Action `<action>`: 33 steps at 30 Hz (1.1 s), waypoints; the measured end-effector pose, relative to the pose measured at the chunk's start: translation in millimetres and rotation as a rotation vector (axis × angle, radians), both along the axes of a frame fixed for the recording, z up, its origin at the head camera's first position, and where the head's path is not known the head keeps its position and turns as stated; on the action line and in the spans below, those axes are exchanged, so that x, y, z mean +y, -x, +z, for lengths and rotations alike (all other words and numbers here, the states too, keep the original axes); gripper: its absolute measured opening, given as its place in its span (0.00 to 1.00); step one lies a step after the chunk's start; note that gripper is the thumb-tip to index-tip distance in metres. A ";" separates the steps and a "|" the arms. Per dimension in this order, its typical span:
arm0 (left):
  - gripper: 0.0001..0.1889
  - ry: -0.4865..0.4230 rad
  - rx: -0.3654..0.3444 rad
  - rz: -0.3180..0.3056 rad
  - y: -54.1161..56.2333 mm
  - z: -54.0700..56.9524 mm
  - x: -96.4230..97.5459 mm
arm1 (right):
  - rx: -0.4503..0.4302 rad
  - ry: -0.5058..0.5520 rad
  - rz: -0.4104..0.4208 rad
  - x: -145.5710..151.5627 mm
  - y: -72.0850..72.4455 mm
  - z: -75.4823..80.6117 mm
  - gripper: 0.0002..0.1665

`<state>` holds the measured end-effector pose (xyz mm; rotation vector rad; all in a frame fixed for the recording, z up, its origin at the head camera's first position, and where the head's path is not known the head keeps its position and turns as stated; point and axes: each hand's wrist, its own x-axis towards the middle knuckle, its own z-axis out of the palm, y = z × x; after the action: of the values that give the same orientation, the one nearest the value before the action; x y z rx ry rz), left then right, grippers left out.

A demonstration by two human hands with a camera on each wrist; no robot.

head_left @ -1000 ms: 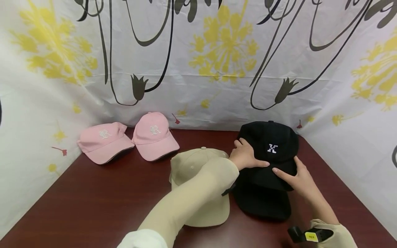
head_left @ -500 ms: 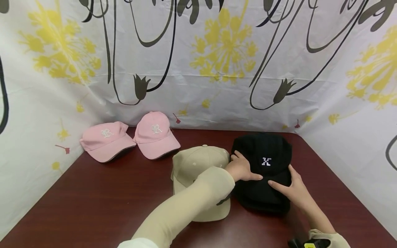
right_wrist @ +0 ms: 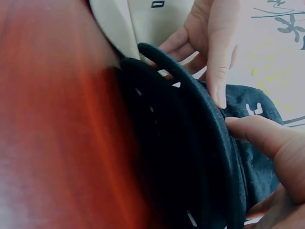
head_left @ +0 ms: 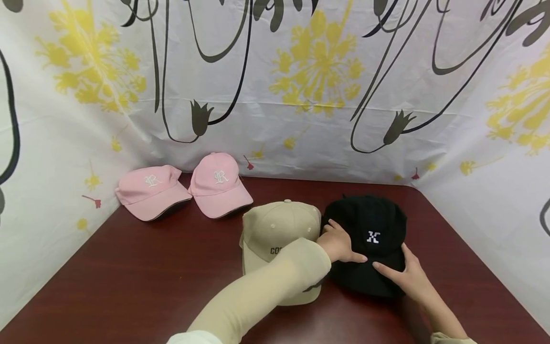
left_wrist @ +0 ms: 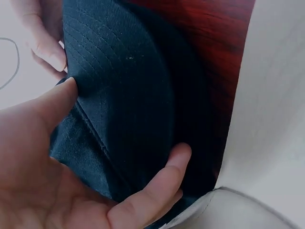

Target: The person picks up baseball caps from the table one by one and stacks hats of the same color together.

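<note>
- Clearly reads "R" on pink caps [head_left: 220, 191], nine o'clock
- Shows "CO", partly hidden, on beige cap [head_left: 281, 224]
- Holds white-emblemed upper black cap [head_left: 370, 248], four o'clock, in fingers of left hand [head_left: 339, 245] and right hand [head_left: 409, 275], thumbs close

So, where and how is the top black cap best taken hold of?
I'd take the top cap by both ends of its brim, near the crown, one hand from each side, thumbs on top, as the left hand and right hand do. The brim is broad and juts out; a gap above the lower cap's brim likely leaves room underneath.
</note>
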<state>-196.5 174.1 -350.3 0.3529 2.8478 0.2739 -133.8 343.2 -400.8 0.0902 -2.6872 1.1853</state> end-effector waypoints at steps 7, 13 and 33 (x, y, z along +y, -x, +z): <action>0.59 0.064 0.016 0.000 -1.3 -2.5 1.9 | -0.036 0.028 -0.019 -3.5 1.1 -7.6 0.52; 0.59 0.117 0.015 0.015 -3.5 -3.6 5.7 | -0.018 -0.002 -0.030 -2.5 1.3 -12.3 0.51; 0.56 0.182 0.083 -0.016 -3.3 -6.3 5.8 | -0.200 0.047 -0.049 7.5 -2.1 -9.5 0.59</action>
<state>-193.1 179.9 -356.6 0.3577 2.9204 -0.0045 -131.7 350.7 -410.3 -0.1069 -2.8098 1.3059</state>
